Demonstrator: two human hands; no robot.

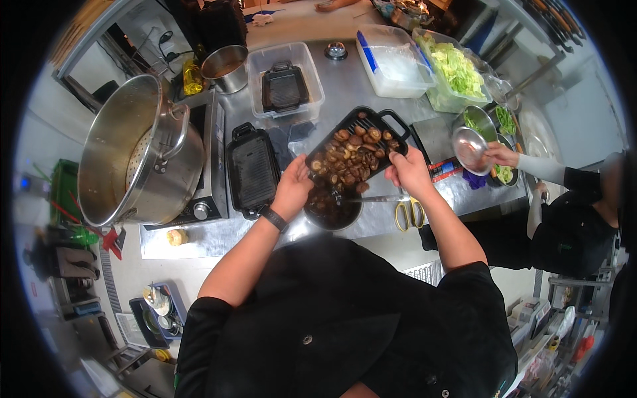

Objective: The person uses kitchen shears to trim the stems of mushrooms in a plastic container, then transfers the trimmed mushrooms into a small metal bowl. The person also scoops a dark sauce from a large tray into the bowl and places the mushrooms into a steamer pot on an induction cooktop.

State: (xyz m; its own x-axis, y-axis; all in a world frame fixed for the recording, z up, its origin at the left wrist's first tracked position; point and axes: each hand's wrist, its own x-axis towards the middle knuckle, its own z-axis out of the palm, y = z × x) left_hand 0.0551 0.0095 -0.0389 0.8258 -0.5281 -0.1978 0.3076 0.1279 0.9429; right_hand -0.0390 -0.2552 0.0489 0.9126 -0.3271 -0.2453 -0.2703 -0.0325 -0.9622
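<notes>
Both hands hold a black cast-iron grill pan full of brown mushrooms, which look like shiitake. My left hand grips its near left end; the handle there is hidden. At the near right edge, my right hand has its thumb on the rim. The pan tilts down towards me over a round metal pot. Mushrooms in dark liquid lie at the pot's mouth, some at the pan's lower edge. Scissors with yellow handles lie to the pot's right, partly behind my right arm.
A large steel pot stands on an induction cooker at left. Another grill pan lies beside it. Clear tubs stand behind, one with lettuce. At right, a co-worker's hand holds a metal bowl.
</notes>
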